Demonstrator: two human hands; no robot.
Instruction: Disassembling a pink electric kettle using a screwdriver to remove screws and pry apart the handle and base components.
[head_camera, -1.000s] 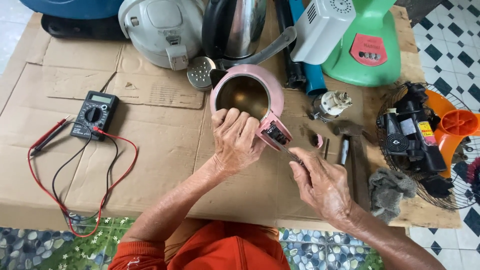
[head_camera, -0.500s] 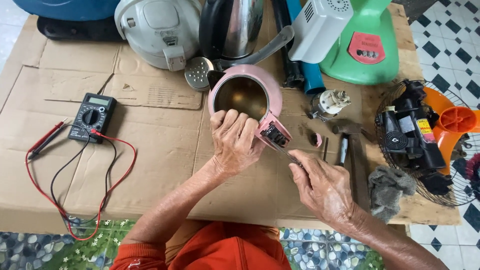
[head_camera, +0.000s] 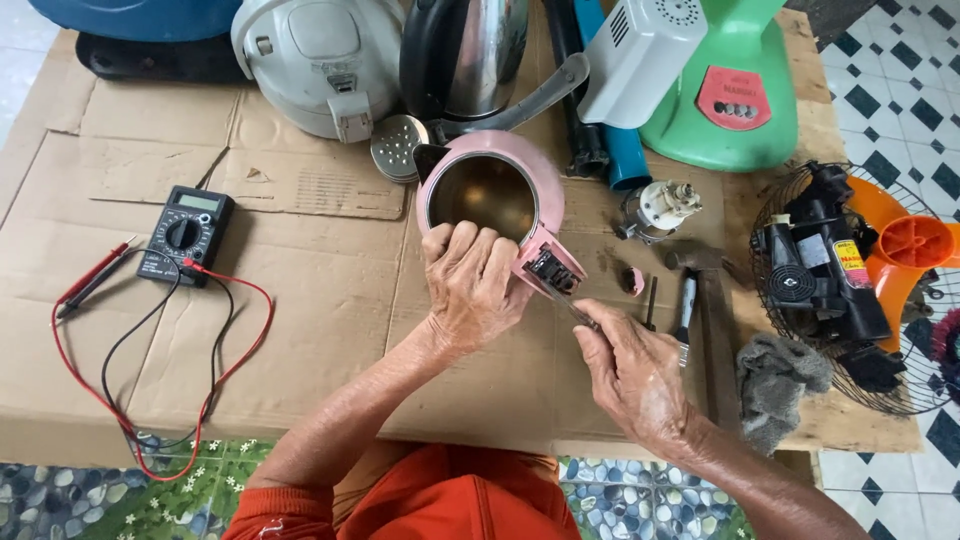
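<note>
At the cardboard-covered table (head_camera: 300, 330), my left hand (head_camera: 470, 285) clamps the rim of the light, stiff, slippery pink kettle (head_camera: 495, 195) while my right hand (head_camera: 635, 370), closed around a thin screwdriver (head_camera: 580, 318), probes its fragile switch housing (head_camera: 548, 270).

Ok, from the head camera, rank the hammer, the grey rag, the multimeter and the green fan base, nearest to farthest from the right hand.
From the right hand:
1. Hammer, just to its right.
2. Grey rag, further right, by the table edge.
3. Green fan base, at the far edge.
4. Multimeter, far left on the cardboard.
</note>
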